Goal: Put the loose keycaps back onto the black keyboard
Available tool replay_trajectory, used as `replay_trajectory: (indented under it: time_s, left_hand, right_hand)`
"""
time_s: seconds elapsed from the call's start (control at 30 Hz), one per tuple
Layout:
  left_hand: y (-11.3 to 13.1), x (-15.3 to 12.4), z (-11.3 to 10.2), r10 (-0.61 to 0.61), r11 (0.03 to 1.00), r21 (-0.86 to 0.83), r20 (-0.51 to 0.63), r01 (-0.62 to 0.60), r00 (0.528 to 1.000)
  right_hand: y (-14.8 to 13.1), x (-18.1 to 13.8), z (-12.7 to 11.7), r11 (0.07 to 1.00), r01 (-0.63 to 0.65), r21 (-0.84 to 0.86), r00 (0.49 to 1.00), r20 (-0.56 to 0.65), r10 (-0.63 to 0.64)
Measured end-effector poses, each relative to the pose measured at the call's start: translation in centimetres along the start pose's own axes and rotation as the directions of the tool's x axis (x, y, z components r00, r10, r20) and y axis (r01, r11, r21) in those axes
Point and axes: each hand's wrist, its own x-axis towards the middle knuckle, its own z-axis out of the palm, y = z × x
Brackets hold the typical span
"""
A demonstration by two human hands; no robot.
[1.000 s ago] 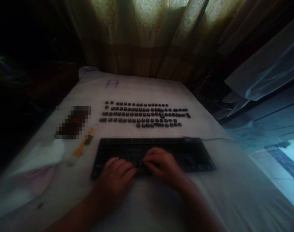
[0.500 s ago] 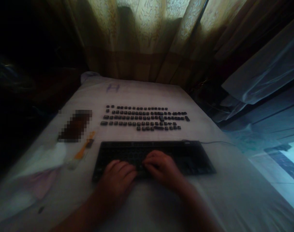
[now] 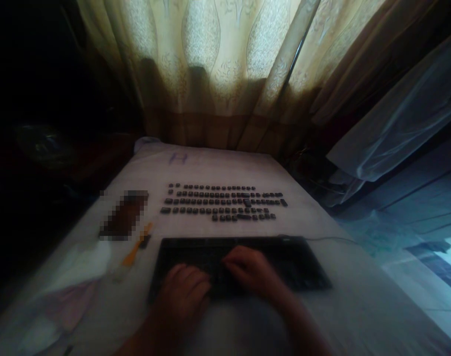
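Note:
A black keyboard (image 3: 295, 267) lies on a table covered with white cloth (image 3: 359, 296), close to me. My left hand (image 3: 184, 291) rests with curled fingers on the keyboard's near left edge. My right hand (image 3: 249, 272) sits over the keyboard's middle, fingers bent down onto it; what is under the fingertips is too dark to see. Beyond the keyboard, several rows of loose dark keycaps (image 3: 221, 202) are laid out on the cloth in keyboard order.
Left of the keyboard lie an orange-handled tool (image 3: 134, 252), a blurred-out dark object (image 3: 123, 215) and a crumpled white cloth (image 3: 80, 257). A thin cable (image 3: 329, 239) runs right from the keyboard. A patterned curtain (image 3: 225, 74) hangs behind the table. Clear plastic sheeting (image 3: 396, 123) hangs at the right.
The view has tilted upward, so the table and hands sit lower in the picture and more curtain shows. Both hands stay on the keyboard in about the same places.

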Motion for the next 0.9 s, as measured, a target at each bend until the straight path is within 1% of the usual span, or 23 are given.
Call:
replay_trajectory:
  time_s: [0.03, 0.1, 0.17, 0.2, 0.27, 0.37, 0.47, 0.63, 0.77, 0.9]
  left_hand:
    - [0.0, 0.2, -0.2, 0.003, 1.0, 0.002, -0.018, -0.003, 1.0]
    - [-0.1, 0.6, -0.8, 0.023, 1.0, 0.011, -0.017, -0.023, 1.0]
    - [-0.2, 1.0, -1.4, 0.038, 0.999, 0.025, 0.021, -0.038, 0.999]
    - [-0.2, 1.2, -1.7, 0.04, 0.999, 0.032, 0.031, -0.041, 0.999]
    - [-0.3, 1.4, -2.2, 0.035, 0.998, 0.045, 0.023, -0.036, 0.999]
    - [-0.5, 1.5, -2.6, 0.036, 0.998, 0.058, 0.036, -0.038, 0.999]
    - [-0.5, 1.4, -2.6, 0.033, 0.999, 0.041, 0.046, -0.035, 0.998]
    - [-0.3, 1.2, -2.1, -0.01, 1.0, -0.005, -0.002, 0.01, 1.0]
    - [-0.2, 1.0, -1.9, -0.009, 1.0, -0.005, 0.031, 0.01, 0.999]
    - [-0.2, 1.0, -1.9, -0.007, 1.0, 0.016, 0.017, 0.006, 1.0]
  right_hand:
    - [-0.4, 0.5, -0.6, 0.999, 0.002, -0.048, 1.0, 0.01, -0.002]
    - [-1.0, 2.0, -1.7, 0.975, -0.011, -0.222, 1.0, 0.025, 0.017]
    - [-1.4, 3.8, -2.5, 0.902, -0.049, -0.43, 0.998, 0.021, 0.065]
    - [-1.4, 4.9, -2.8, 0.865, -0.071, -0.496, 0.997, 0.003, 0.083]
    - [-1.3, 6.8, -2.9, 0.821, -0.086, -0.564, 0.996, -0.019, 0.091]
    - [-0.8, 9.1, -2.3, 0.772, -0.073, -0.632, 0.996, -0.005, 0.09]
    - [-0.5, 10.3, -1.5, 0.731, -0.043, -0.681, 0.995, 0.033, 0.089]
    - [-0.6, 11.3, -0.8, 0.678, -0.007, -0.735, 0.991, 0.083, 0.101]
    - [-0.5, 11.9, -0.6, 0.65, -0.001, -0.76, 0.987, 0.104, 0.123]
    - [-0.4, 12.2, -0.5, 0.639, 0.003, -0.769, 0.985, 0.114, 0.133]
